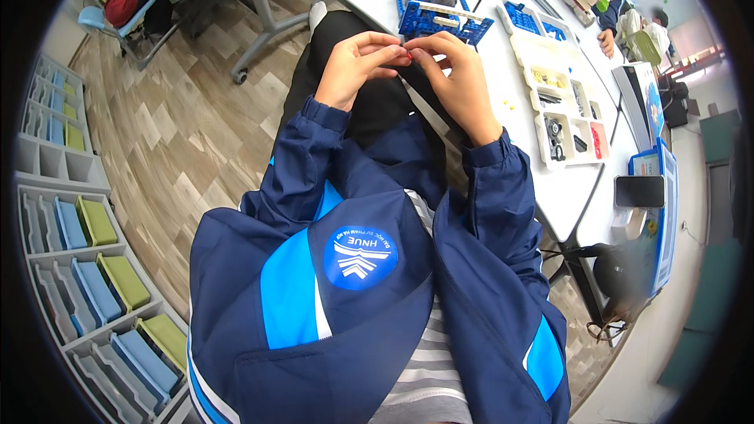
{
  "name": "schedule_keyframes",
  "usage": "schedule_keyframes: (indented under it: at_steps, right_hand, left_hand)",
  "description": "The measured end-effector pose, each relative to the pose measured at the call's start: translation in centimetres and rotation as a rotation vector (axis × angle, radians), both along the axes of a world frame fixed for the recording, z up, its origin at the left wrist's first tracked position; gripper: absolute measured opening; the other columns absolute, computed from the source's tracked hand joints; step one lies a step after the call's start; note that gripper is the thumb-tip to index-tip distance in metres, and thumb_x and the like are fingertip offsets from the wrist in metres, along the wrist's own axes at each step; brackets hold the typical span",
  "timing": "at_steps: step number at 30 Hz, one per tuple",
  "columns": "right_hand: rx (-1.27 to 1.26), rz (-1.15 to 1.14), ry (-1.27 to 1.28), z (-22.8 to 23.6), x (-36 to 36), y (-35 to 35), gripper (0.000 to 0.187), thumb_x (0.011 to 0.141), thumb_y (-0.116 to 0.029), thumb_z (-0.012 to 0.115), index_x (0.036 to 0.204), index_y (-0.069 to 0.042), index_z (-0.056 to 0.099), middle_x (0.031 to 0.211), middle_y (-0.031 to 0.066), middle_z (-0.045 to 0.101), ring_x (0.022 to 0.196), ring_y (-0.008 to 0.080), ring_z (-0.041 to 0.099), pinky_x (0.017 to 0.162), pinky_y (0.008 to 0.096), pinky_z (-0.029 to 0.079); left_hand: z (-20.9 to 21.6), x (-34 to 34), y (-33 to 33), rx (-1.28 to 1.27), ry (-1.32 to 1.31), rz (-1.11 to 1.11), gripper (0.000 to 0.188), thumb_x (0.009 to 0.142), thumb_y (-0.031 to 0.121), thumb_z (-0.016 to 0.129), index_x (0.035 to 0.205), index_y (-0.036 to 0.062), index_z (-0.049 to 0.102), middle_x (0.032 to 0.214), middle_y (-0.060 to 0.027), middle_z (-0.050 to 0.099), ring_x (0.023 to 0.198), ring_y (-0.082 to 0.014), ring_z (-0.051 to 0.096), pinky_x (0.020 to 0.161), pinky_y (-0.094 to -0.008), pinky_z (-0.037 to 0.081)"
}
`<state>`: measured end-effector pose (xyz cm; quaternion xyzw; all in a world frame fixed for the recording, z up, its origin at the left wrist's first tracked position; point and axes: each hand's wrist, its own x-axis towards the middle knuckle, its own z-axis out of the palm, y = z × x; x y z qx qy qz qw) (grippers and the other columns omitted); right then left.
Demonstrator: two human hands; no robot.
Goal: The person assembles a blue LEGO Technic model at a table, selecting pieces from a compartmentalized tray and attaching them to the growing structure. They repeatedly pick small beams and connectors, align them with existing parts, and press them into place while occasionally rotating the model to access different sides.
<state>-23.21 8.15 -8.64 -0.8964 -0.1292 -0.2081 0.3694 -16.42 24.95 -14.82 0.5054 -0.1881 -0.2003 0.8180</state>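
Over my lap, my left hand (361,65) and my right hand (450,73) meet at the fingertips. Between them is a small red piece (409,56), mostly covered by the fingers, so its exact kind does not show. Both hands pinch at it with thumb and forefinger. Just beyond my hands, at the table's edge, stands a model built of blue beams (448,22) with white bars and a grey and orange part in its middle. To the right of my right hand lies a white sorting tray (542,98) with building parts in its compartments.
The white table (514,141) runs along my right side, with a few small yellow pieces (507,104) on it. A dark phone (639,191) rests on a box near the right edge. Another person's hand (606,42) is across the table. Shelves of trays (98,224) stand at left.
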Motion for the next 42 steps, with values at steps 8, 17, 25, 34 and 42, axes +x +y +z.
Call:
schedule_keyframes:
  at_steps: [8,17,25,34,42]
  right_hand:
    - [0.025,0.013,0.024,-1.1,0.8,0.1,0.014,0.096,-0.004,0.06,0.103,0.003,0.069,0.097,0.008,0.066,0.087,0.0158,0.068,0.07,0.0252,0.058]
    - [0.004,0.044,0.052,0.2,0.5,0.1,0.011,0.091,-0.005,0.063,0.095,0.004,0.068,0.092,0.0128,0.067,0.082,0.0234,0.069,0.073,0.0307,0.056]
    - [-0.193,0.043,-0.048,0.2,0.9,0.1,0.007,0.09,0.0,0.063,0.095,0.004,0.066,0.092,0.0128,0.065,0.083,0.0252,0.069,0.075,0.031,0.055]
    - [-0.31,-0.048,-0.308,-1.4,1.3,0.4,0.009,0.09,-0.002,0.062,0.098,-0.001,0.065,0.097,0.0133,0.066,0.094,0.0311,0.066,0.081,0.0368,0.051]
    - [-0.23,-0.02,-0.247,-1.6,2.6,0.1,0.008,0.088,-0.005,0.061,0.095,-0.002,0.063,0.097,0.0136,0.064,0.088,0.0351,0.064,0.077,0.0412,0.05]
  left_hand:
    - [-0.6,0.2,-0.1,-0.13,0.1,-0.079,0.025,0.093,0.012,0.068,0.112,-0.0041,0.064,0.107,-0.0125,0.07,0.099,-0.0192,0.069,0.083,-0.0277,0.057]
    - [-0.9,0.6,0.3,-0.184,0.156,-0.159,0.024,0.093,0.008,0.066,0.113,-0.005,0.064,0.105,-0.0147,0.07,0.099,-0.0222,0.07,0.087,-0.03,0.058]
    - [-2.5,0.5,-1.1,-0.37,0.361,-0.27,0.027,0.096,0.013,0.066,0.118,-0.0021,0.062,0.112,-0.0122,0.068,0.104,-0.0192,0.068,0.092,-0.0288,0.056]
    - [-2.9,1.1,-1.1,-0.355,0.237,-0.252,0.039,0.092,0.01,0.07,0.126,-0.0013,0.054,0.113,-0.0107,0.068,0.104,-0.0179,0.068,0.089,-0.0277,0.056]
    - [-2.8,3.8,-0.9,0.015,-0.328,0.14,0.063,0.082,0.01,0.078,0.137,0.0044,0.047,0.142,-0.0128,0.046,0.114,-0.017,0.061,0.087,-0.0285,0.055]
